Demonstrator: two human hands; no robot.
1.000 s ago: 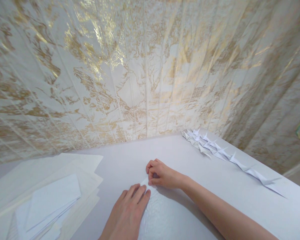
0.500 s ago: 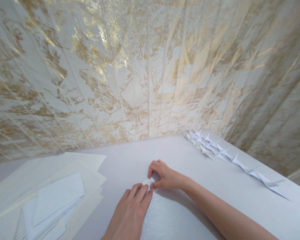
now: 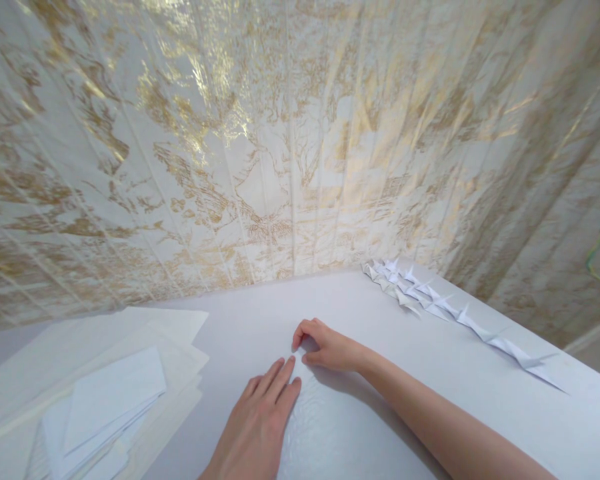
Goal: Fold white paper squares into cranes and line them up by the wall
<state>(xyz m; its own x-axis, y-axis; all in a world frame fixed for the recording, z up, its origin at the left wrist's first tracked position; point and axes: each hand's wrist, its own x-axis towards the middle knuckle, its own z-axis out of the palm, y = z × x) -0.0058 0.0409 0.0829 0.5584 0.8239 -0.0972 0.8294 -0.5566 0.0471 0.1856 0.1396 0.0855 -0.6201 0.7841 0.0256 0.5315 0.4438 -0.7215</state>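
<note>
A small folded piece of white paper [image 3: 299, 361] lies on the white table between my hands. It is partly hidden by my fingers, and its exact shape is hard to make out against the white surface. My left hand [image 3: 266, 410] rests palm down with its fingers stretched out, the fingertips at the near left edge of the paper. From the right, my right hand [image 3: 325, 345] curves over the paper. Its thumb and bent fingers hold the paper's far end between their tips.
Several white folded paper cranes [image 3: 433, 303] stand in rows along the table's right edge. At left, large white sheets [image 3: 187, 327] lie under a stack of smaller white papers [image 3: 117, 393]. A gold-patterned white curtain [image 3: 270, 167] hangs behind the table [image 3: 250, 307].
My left hand's fingers have straightened and flattened, the thumb now apart from them. My right thumb has shifted slightly up. The view has moved a little.
</note>
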